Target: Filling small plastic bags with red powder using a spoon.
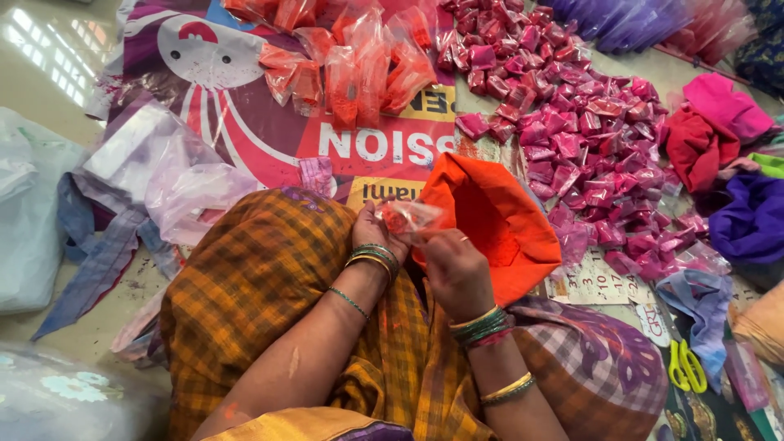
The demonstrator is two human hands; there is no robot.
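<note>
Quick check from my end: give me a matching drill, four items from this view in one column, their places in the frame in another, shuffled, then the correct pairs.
Items:
1. Yellow-handled scissors
2. Pile of pink powder packets
3. Pile of orange powder packets
4. Small clear packet of orange powder

Places:
A. Top centre, on the printed banner
B. Between the left hand and right hand
C. Bottom right, on the floor
D. Upper right, beyond the open orange powder bag

Pairs: 1-C, 2-D, 3-A, 4-B
</note>
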